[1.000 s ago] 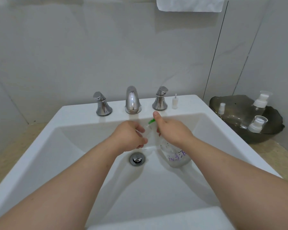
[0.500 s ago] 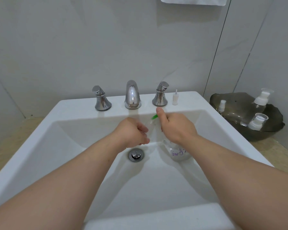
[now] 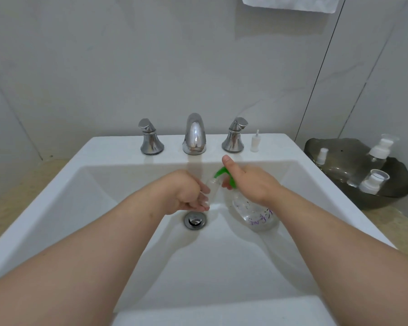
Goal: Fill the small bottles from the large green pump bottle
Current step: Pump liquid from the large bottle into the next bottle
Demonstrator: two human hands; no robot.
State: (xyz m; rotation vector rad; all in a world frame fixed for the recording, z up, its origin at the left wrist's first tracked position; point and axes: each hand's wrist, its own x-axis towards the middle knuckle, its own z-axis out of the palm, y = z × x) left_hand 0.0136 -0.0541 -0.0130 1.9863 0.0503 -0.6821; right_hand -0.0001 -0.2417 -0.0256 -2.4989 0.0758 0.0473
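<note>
- Just above the drain (image 3: 195, 221) of a white sink (image 3: 104, 151), the left hand (image 3: 186, 191) curls its fingers round a small clear bottle (image 3: 213, 184), whose mouth is tipped up and to the right.
- Right of the drain, the right hand (image 3: 252, 184) grips the neck of the large pump bottle (image 3: 254, 212). Its long axis slants from a low base up towards the green pump head (image 3: 222, 172).
- The green spout points left, at or just beside the small bottle's mouth. Whether they touch cannot be told.
- The right thumb (image 3: 227, 161) stands raised above the pump head, not pressing. It likely must come down to dispense.
</note>
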